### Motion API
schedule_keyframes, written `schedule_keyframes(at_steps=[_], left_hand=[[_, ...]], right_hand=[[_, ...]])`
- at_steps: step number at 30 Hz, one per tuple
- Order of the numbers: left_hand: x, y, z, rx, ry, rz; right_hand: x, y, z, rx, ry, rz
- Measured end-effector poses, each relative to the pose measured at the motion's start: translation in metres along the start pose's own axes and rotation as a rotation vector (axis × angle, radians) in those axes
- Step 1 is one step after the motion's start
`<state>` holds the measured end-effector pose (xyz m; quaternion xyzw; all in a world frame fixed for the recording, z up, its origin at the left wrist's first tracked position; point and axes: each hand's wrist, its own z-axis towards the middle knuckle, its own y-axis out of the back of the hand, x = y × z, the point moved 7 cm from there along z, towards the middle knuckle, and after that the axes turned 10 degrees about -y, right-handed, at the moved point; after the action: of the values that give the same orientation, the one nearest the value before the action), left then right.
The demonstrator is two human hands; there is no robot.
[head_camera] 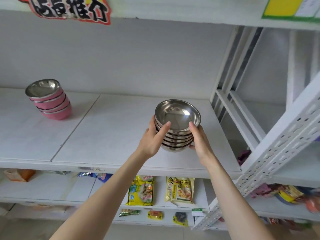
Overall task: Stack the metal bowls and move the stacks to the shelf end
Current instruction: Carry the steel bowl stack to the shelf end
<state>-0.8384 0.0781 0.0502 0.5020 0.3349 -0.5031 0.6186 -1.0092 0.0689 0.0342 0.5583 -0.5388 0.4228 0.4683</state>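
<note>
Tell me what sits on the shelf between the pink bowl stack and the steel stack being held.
Nothing: in the head view the white shelf between pink stack and steel stack is bare, save a panel seam.

Both arms are bare along their whole visible length, uncovered from the bottom of the view to the hands. The left forearm (110, 193) and right forearm (233, 193) are slim and smooth, narrowing at the wrists. The left hand (152, 141) and right hand (200, 141) have long, slender thumbs (163, 131) with short, plain nails.
</note>
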Motion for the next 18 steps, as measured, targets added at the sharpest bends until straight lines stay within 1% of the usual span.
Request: schedule_keyframes(at_steps=[10, 14, 18], left_hand=[[-0.016, -0.111, 0.016, 0.012, 0.009, -0.042], [-0.013, -0.139, 0.021, 0.031, 0.018, -0.035], [-0.004, -0.154, 0.026, 0.056, 0.049, -0.019]], right_hand=[[-0.019, 0.114, 0.021, -0.03, -0.005, -0.035], [-0.032, 0.14, 0.03, -0.046, -0.036, -0.059], [-0.043, 0.15, 0.037, -0.037, -0.046, -0.025]])
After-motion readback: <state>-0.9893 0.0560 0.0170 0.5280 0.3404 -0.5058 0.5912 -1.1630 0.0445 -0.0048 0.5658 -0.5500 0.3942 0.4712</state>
